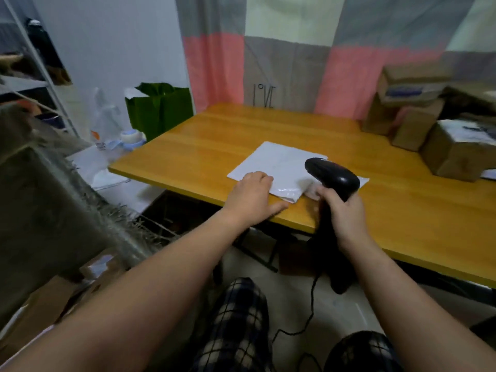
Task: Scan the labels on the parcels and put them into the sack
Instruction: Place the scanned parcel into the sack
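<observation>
The white mailer [284, 167] lies under the left hand [251, 197], fingers flat; right hand [345, 216] grips the scanner [332, 175] just right of it (sack [40, 210] far left).

Thin black marks stand on a grey patch of the curtain [264, 73], far beyond the hands; they look like "I°VI", but this reading is not sure. The labels on the cardboard boxes [453, 154], right of the hands, are too blurred to read.
</observation>
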{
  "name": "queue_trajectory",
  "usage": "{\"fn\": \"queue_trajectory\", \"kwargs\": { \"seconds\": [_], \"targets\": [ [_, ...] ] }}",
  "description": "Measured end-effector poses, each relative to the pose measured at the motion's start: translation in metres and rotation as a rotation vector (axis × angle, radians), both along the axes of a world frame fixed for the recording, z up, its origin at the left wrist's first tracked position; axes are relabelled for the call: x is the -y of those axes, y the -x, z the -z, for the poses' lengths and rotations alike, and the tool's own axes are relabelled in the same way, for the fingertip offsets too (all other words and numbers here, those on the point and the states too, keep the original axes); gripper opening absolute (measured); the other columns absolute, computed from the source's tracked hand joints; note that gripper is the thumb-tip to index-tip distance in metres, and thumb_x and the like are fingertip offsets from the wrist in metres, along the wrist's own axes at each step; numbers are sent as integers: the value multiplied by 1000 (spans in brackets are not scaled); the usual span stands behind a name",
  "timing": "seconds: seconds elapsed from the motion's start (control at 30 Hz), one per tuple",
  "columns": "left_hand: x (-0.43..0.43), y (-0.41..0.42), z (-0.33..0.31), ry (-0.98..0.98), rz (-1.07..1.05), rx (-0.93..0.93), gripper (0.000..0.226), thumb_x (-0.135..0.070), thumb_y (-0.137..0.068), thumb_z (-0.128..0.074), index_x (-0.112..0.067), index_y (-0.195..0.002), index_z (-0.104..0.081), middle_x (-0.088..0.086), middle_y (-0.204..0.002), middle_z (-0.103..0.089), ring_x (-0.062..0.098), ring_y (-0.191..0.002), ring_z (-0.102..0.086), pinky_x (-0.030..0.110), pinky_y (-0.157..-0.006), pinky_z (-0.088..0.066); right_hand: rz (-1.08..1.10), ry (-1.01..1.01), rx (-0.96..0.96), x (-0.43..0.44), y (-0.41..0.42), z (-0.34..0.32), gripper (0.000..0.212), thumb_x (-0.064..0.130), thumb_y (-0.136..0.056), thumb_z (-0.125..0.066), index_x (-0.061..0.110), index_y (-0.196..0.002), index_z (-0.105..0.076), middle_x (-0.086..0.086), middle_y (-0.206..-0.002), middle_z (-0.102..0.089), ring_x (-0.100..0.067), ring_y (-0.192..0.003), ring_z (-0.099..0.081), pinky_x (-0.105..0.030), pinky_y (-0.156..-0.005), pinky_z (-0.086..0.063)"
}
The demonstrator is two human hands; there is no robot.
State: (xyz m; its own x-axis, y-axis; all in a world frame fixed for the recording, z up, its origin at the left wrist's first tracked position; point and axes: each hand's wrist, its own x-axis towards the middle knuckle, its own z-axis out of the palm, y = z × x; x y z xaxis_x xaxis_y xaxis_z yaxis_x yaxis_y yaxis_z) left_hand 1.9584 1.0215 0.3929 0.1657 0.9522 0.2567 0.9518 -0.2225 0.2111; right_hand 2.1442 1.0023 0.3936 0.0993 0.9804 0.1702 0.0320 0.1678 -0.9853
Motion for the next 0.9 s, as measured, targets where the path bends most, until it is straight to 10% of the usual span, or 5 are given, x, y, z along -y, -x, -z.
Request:
{"fn": "queue_trajectory", "kwargs": {
  "seconds": [0.3,0.6,0.67,0.77,0.9],
  "targets": [
    [-36,-27,2,-141,-21,-300,27,-34,-100,-38,-16,-101,-57,8,-95,-65,31,-88,-61,33,-58,-31,-34,-26,-80,-4,-7,10,33,22,-87,-66,24,-54,-67,1,-51,-58,-11,-52,-57,-19,-53,-46],
    [-16,14,-31,-298,-24,817,16,-13,-97,-52,-26,-91,-60,-10,-79,-61,13,-78,-58,28,-68,-47,-10,-52,-97,-5,-5,12,20,19,-86,-71,24,-67,-69,8,-57,-64,-2,-57,-60,-15,-56,-47],
    [-6,18,-41,-266,28,969,20,-12,-97,-52,-27,-92,-64,-10,-83,-67,10,-82,-63,27,-73,-52,-42,-48,-130,-1,-2,7,16,18,-81,-76,34,-83,-73,17,-75,-71,5,-72,-64,-9,-64,-48],
    [8,23,-60,-212,123,1089,24,-16,-99,-50,-32,-94,-67,-12,-84,-73,5,-81,-68,20,-68,-55,-112,-48,-210,-5,-8,-5,65,27,-63,-81,19,-124,-61,3,-109,-71,-7,-102,-64,-16,-81,-49],
    [16,35,-82,-154,181,1179,19,-17,-99,-51,-25,-99,-69,-7,-90,-74,9,-80,-69,21,-66,-55,-168,-170,-212,-15,-21,-36,58,19,-61,-78,21,-118,-65,7,-109,-71,-5,-101,-65,-16,-78,-51]
  ]
}}
